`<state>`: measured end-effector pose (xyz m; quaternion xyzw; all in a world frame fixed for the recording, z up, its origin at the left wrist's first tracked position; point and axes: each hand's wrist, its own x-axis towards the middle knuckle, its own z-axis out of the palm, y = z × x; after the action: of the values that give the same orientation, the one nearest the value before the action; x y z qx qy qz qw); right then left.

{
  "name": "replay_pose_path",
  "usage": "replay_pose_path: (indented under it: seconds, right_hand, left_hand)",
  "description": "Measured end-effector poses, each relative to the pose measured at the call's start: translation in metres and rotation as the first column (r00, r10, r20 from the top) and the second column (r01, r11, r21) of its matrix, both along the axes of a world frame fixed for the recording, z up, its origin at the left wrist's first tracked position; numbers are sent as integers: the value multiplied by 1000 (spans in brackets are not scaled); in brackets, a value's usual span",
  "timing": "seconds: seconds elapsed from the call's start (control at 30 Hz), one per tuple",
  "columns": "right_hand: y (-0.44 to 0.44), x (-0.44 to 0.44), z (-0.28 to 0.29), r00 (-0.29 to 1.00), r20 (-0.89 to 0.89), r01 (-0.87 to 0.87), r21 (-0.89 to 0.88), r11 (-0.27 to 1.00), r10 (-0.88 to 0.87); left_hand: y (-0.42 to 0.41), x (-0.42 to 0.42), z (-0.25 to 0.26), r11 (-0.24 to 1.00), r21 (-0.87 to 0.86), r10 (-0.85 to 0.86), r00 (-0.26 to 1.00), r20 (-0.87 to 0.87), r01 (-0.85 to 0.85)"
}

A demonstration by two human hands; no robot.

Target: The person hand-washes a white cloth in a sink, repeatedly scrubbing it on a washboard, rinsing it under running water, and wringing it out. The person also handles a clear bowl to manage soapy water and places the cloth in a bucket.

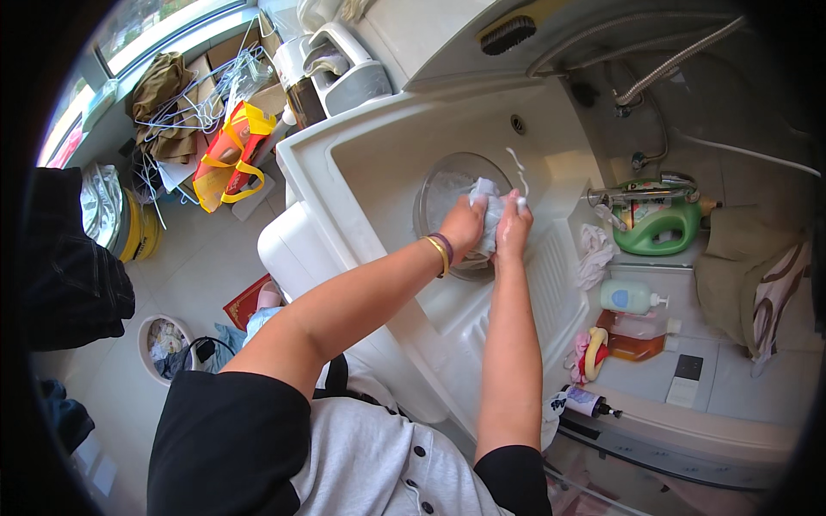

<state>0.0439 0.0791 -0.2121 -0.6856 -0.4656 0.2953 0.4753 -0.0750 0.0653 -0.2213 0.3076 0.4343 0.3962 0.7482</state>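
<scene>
Both my hands grip a wet, pale cloth (488, 209) above a translucent round basin (421, 213) that stands in a white laundry sink (387, 151). My left hand (466, 224), with a gold bangle and a purple band at the wrist, is closed on the cloth's left side. On its right side is my right hand (513, 226), closed on it too, with suds on the fingers. Whitish, sudsy water shows in the basin, and more cloth lies low in it beneath my hands. A white streak of foam or water shows just above my right hand.
Right of the sink are a metal faucet (635, 193), a green detergent bottle (661, 226), a pump bottle (629, 297) and a crumpled white cloth (595, 255). A ribbed washboard slope (555, 284) forms the sink's near right part. Hangers (206, 97) and a red-yellow bag (235, 155) lie upper left.
</scene>
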Motion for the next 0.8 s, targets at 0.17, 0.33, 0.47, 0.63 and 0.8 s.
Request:
replay_pose_path:
  seconds: [0.17,0.33,0.47,0.63,0.8]
  right_hand:
    - [-18,12,-18,512,826,-230,-132,964,235]
    - [-20,-34,-24,290,665,-53,-707,705,689]
    - [-9,-8,-52,408,495,-55,-826,562,767]
    - [-13,-22,-20,283,514,-125,-817,562,810]
    - [-25,13,6,957,261,-73,-201,977,126]
  left_hand:
    - [9,-26,12,961,-271,75,994,81,-51]
    - [13,-25,4,892,-412,293,932,213,-186]
    - [13,-15,8,851,-458,361,920,152,-258]
    - [22,-11,-13,880,-421,291,951,107,-222]
    - [22,-23,-7,949,-305,25,943,332,82]
